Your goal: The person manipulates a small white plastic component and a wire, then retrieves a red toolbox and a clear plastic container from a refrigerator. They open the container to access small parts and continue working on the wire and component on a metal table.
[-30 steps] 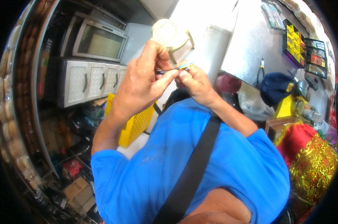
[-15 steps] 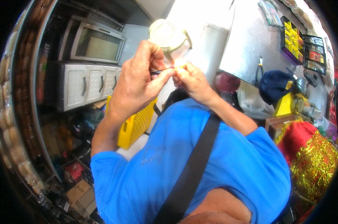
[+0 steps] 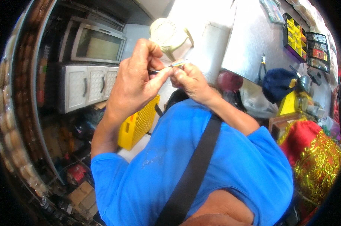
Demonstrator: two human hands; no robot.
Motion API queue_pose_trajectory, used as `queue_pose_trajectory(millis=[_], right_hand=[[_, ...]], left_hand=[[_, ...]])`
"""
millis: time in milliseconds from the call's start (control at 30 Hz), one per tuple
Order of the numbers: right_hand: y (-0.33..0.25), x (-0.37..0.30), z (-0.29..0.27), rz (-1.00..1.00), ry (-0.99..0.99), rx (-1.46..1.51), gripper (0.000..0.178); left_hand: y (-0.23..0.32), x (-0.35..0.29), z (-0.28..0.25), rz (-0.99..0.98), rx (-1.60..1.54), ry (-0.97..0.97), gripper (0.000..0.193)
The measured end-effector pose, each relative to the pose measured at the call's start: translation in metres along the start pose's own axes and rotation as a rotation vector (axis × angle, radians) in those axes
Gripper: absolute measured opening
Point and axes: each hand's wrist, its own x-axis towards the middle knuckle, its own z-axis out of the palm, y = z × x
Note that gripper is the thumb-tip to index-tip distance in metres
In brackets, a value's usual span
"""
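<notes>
In front of my chest both hands are raised and close together. My left hand (image 3: pixel 134 77) is closed, with thumb and fingers pinching a thin dark cord-like piece (image 3: pixel 154 72) that points toward the right hand. My right hand (image 3: pixel 191 80) is closed too, its thumb against the curled fingers. Between the fingertips shows a small shiny thing (image 3: pixel 179 64) with yellow and bluish tints, too small to name surely. It meets or nearly meets the end of the dark piece; the fingers hide the rest.
Beyond my hands stands a cream plastic stool (image 3: pixel 169 35). A metal table (image 3: pixel 245 45) on the right bears pliers (image 3: pixel 262 67), a dark blue cap (image 3: pixel 277 84) and a yellow-divided organizer box (image 3: pixel 295 35). White cabinets (image 3: pixel 75 88) and a yellow crate (image 3: pixel 138 122) are at left.
The bright orange glow at my right fingertips is gone, and the small shiny thing now shows there. Both hands have shifted very slightly left, keeping their grips.
</notes>
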Motion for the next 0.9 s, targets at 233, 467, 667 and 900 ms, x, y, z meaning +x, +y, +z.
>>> queue_pose_trajectory(millis=[233,467,667,900], right_hand=[[-0.004,0.003,0.011,-0.148,-0.051,-0.217,0.032],[0.010,-0.001,0.001,-0.019,0.040,0.076,0.029],[0.013,-0.003,-0.006,-0.067,0.047,-0.013,0.029],[0.009,-0.005,-0.001,-0.058,0.014,0.024,0.030]], left_hand=[[-0.001,-0.001,0.004,-0.016,0.013,-0.036,0.032],[0.006,0.001,0.006,0.039,0.022,-0.016,0.030],[0.011,0.001,0.007,0.009,0.011,-0.033,0.030],[0.012,0.003,0.009,0.038,0.033,-0.032,0.030]])
